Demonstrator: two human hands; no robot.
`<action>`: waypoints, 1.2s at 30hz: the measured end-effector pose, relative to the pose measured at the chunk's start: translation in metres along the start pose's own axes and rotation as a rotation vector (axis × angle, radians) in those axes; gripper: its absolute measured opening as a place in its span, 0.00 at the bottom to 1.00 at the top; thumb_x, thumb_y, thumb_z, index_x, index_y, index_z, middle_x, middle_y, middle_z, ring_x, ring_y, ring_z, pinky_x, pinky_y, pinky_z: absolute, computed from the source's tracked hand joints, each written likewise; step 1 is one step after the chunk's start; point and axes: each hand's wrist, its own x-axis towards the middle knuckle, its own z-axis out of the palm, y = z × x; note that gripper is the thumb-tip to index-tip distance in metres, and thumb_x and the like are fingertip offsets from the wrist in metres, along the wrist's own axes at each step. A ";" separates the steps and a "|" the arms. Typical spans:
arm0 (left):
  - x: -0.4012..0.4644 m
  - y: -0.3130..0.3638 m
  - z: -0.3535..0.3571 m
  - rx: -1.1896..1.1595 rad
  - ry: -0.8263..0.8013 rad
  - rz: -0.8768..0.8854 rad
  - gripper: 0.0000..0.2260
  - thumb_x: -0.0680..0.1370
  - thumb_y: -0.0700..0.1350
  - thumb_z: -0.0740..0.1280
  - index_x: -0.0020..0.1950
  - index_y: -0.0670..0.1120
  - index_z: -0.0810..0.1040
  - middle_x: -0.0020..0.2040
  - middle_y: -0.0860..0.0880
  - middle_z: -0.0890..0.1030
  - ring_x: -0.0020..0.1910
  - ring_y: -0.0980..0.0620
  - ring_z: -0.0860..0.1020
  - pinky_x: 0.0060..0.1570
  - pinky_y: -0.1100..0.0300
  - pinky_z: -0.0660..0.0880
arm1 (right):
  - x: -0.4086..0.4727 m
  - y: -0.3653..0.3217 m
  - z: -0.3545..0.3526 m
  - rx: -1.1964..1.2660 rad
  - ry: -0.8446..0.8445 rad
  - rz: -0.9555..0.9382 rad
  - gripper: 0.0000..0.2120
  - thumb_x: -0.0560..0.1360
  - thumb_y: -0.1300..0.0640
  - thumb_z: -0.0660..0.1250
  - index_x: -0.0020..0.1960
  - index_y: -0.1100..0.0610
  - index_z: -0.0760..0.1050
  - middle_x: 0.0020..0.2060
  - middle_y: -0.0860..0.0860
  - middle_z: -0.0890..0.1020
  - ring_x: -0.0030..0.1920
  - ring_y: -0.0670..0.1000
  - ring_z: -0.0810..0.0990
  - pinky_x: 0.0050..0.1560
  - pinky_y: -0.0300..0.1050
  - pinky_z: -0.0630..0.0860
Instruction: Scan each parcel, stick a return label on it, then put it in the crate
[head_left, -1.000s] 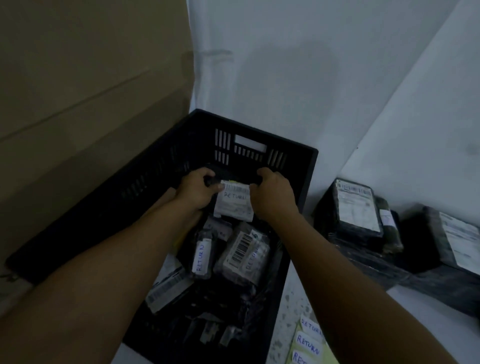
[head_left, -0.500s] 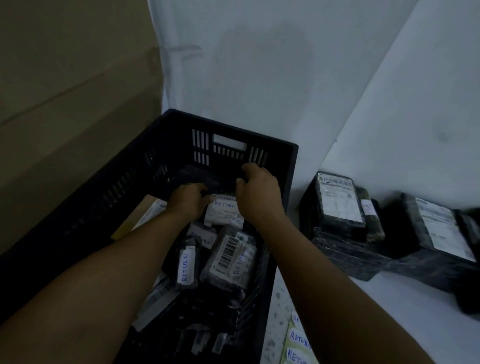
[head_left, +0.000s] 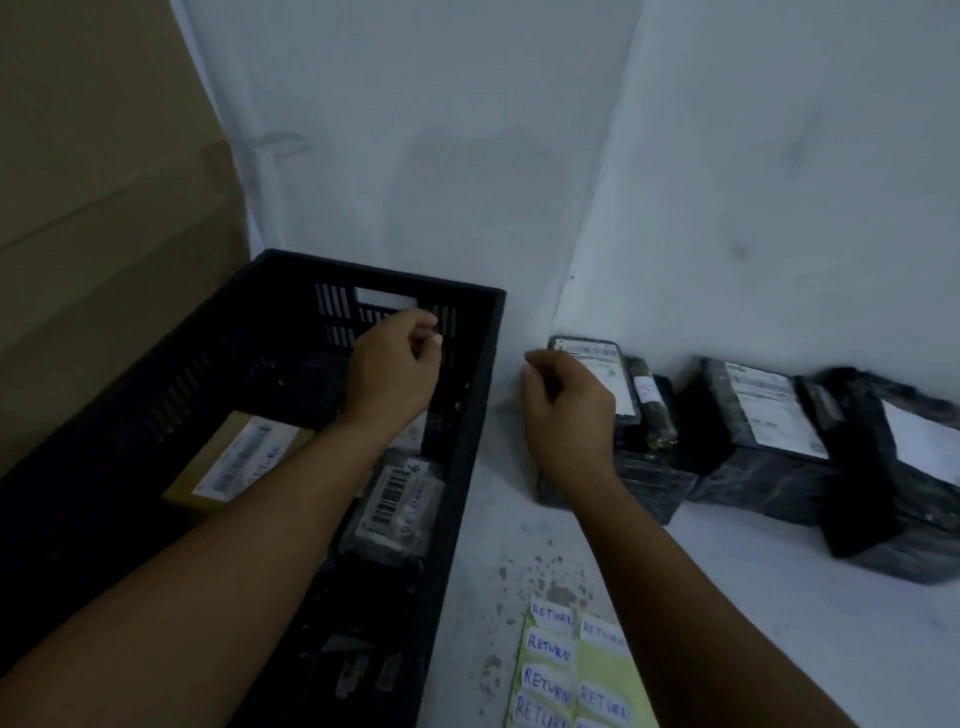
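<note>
A black slatted crate (head_left: 470, 415) stands at the left and holds several wrapped parcels, one with a barcode label (head_left: 397, 499) and a brown box (head_left: 234, 457). My left hand (head_left: 392, 369) hovers over the crate's far end, fingers loosely curled, holding nothing. My right hand (head_left: 566, 410) is outside the crate, above the white surface, loosely curled and empty, just in front of a black parcel (head_left: 628, 415) with a white shipping label. Two more black parcels (head_left: 763, 441) (head_left: 904, 483) lie to its right. A yellow sheet of handwritten RETURN labels (head_left: 566, 670) lies near me.
A white wall corner rises behind the crate and parcels. A large brown cardboard surface (head_left: 93, 208) stands at the left beside the crate. The white surface (head_left: 753, 597) between the label sheet and the parcels is speckled near the crate.
Both hands let go of the labelled parcel in the crate. My left hand rose over the crate's far end and my right hand moved right, out of the crate, toward the nearest parcel.
</note>
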 end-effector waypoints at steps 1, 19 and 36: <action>0.000 0.013 0.007 -0.022 -0.007 0.020 0.07 0.78 0.45 0.67 0.55 0.48 0.81 0.44 0.55 0.81 0.43 0.57 0.79 0.43 0.66 0.74 | -0.005 0.014 -0.011 -0.022 0.011 0.032 0.08 0.78 0.57 0.67 0.55 0.56 0.82 0.40 0.46 0.82 0.40 0.36 0.77 0.43 0.25 0.71; -0.025 0.055 0.215 -0.030 -0.476 -0.722 0.39 0.67 0.69 0.72 0.68 0.43 0.75 0.67 0.41 0.76 0.60 0.40 0.78 0.60 0.49 0.77 | -0.036 0.178 -0.089 -0.442 -0.180 0.173 0.05 0.77 0.62 0.64 0.48 0.60 0.79 0.44 0.59 0.80 0.47 0.60 0.77 0.41 0.42 0.67; -0.106 0.063 0.182 -0.480 -0.167 -0.727 0.30 0.67 0.46 0.78 0.64 0.50 0.69 0.52 0.55 0.80 0.48 0.56 0.81 0.43 0.60 0.77 | -0.066 0.198 -0.112 -0.360 -0.347 0.200 0.09 0.79 0.57 0.65 0.57 0.59 0.77 0.53 0.57 0.80 0.53 0.57 0.78 0.53 0.50 0.77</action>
